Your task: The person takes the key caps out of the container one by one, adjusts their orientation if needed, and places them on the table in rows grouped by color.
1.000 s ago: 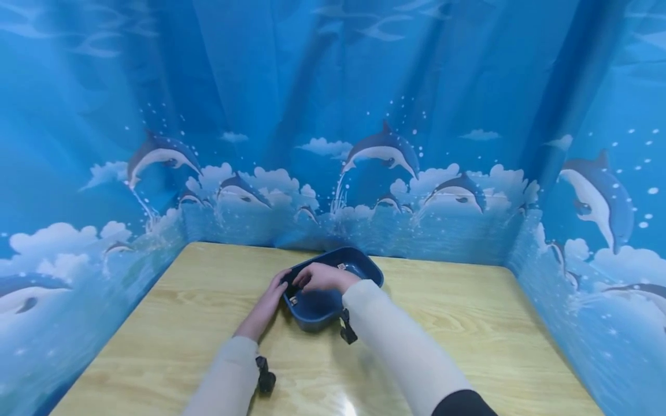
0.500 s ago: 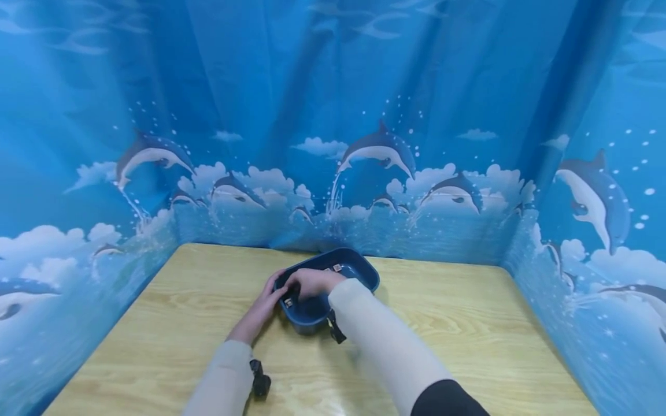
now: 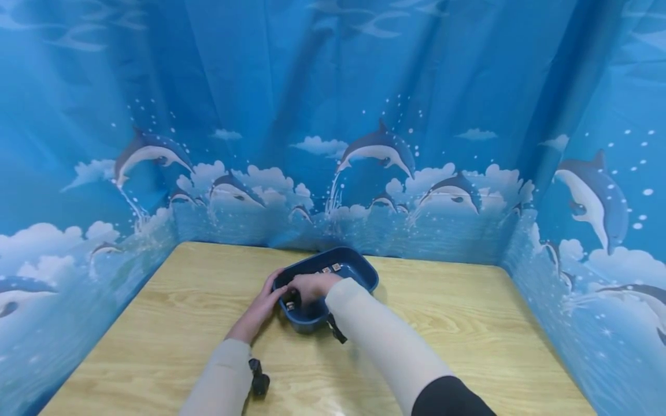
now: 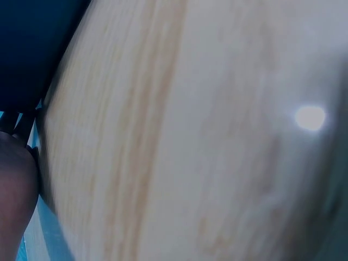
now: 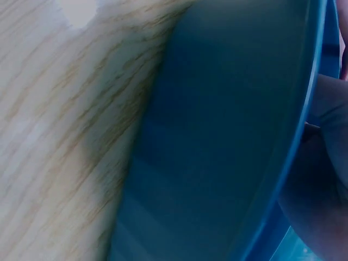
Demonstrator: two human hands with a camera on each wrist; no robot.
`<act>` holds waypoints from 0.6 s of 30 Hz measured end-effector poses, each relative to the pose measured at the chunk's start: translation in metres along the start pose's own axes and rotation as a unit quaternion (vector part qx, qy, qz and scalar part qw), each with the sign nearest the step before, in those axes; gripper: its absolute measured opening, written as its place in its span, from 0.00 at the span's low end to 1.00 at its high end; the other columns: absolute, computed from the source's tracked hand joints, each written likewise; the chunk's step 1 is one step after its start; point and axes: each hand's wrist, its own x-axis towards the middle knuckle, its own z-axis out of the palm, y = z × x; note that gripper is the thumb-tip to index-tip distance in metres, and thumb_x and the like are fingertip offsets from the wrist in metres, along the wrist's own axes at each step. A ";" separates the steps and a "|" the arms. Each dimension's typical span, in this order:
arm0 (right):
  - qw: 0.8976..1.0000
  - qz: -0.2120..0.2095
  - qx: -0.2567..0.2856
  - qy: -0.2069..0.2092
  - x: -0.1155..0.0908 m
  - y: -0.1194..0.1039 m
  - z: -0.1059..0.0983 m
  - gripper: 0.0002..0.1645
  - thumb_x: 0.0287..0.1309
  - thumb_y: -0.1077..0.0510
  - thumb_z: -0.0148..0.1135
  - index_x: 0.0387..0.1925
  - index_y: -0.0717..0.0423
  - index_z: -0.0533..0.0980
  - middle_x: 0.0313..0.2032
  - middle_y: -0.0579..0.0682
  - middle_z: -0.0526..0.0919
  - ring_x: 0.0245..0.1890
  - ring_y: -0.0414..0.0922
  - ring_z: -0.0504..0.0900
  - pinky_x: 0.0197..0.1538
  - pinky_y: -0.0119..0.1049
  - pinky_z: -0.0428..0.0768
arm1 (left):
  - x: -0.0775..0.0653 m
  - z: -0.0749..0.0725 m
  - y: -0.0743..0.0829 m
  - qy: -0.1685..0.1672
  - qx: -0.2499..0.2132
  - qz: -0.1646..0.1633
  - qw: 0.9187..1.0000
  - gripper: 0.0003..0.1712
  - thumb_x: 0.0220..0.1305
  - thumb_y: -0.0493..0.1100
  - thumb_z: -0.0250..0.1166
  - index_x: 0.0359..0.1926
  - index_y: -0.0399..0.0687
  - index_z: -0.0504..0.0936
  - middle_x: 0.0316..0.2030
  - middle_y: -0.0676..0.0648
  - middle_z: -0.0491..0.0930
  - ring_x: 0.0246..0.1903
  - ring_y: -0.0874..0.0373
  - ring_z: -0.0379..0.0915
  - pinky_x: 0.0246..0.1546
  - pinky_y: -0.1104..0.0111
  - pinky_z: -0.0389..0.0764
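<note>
A dark blue tub [image 3: 307,323] with rounded corners stands on the table. My left hand [image 3: 266,296] grips its left end, with the thumb over the rim. Reaching down into the tub, my right hand [image 3: 308,286] has its fingers bent toward the left end, near a dark patch; whether they pinch anything I cannot tell. Small pale-faced blocks [image 3: 336,267] line the far inner wall, and another small block [image 3: 290,305] lies close to the left end. The right wrist view shows the tub's outer wall [image 5: 217,130] and part of the right hand [image 5: 321,179] behind the rim.
The wood-grain table [image 3: 442,323] extends round the tub on all sides. A blue dolphin-print curtain [image 3: 333,144] hangs behind it and at both sides. Small black devices are strapped at both wrists.
The right hand has sunk lower and toward the tub's left end. More pale blocks show along the far wall than before. The left hand keeps its hold on the tub.
</note>
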 end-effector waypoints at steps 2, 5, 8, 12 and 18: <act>1.000 -0.002 0.012 -0.005 -0.003 0.002 0.000 0.25 0.58 0.64 0.66 0.56 0.45 0.77 0.51 0.45 0.79 0.47 0.41 0.76 0.52 0.39 0.78 | 0.000 0.000 0.000 -0.001 -0.007 0.006 1.000 0.33 0.72 0.39 0.52 0.73 0.40 0.53 0.73 0.32 0.45 0.72 0.35 0.39 0.71 0.48 0.41; 1.000 -0.006 0.028 -0.009 -0.008 0.004 -0.001 0.17 0.59 0.65 0.65 0.47 0.42 0.81 0.45 0.42 0.81 0.45 0.40 0.77 0.51 0.38 0.78 | -0.001 0.000 0.001 -0.002 -0.014 0.011 1.000 0.33 0.72 0.37 0.52 0.73 0.39 0.52 0.73 0.31 0.45 0.72 0.35 0.38 0.71 0.49 0.41; 0.999 -0.002 0.034 -0.009 -0.012 0.008 -0.003 0.14 0.59 0.66 0.65 0.41 0.43 0.82 0.41 0.40 0.81 0.42 0.39 0.77 0.51 0.37 0.78 | -0.001 -0.001 0.002 -0.003 -0.015 0.005 1.000 0.33 0.72 0.38 0.52 0.73 0.40 0.51 0.73 0.30 0.45 0.71 0.34 0.39 0.71 0.48 0.41; 0.999 0.009 0.032 -0.009 -0.018 0.013 -0.005 0.15 0.58 0.68 0.64 0.37 0.44 0.83 0.38 0.39 0.81 0.40 0.38 0.77 0.49 0.34 0.77 | 0.000 0.000 0.002 -0.005 -0.009 -0.007 1.000 0.34 0.72 0.40 0.52 0.74 0.43 0.50 0.73 0.29 0.45 0.71 0.33 0.39 0.70 0.47 0.40; 0.999 0.028 0.027 0.000 -0.029 0.021 -0.012 0.16 0.57 0.70 0.62 0.32 0.44 0.83 0.35 0.38 0.80 0.38 0.38 0.77 0.47 0.34 0.77 | -0.001 0.001 0.002 -0.002 -0.009 -0.013 1.000 0.34 0.72 0.40 0.53 0.75 0.44 0.51 0.73 0.29 0.45 0.71 0.33 0.39 0.70 0.48 0.40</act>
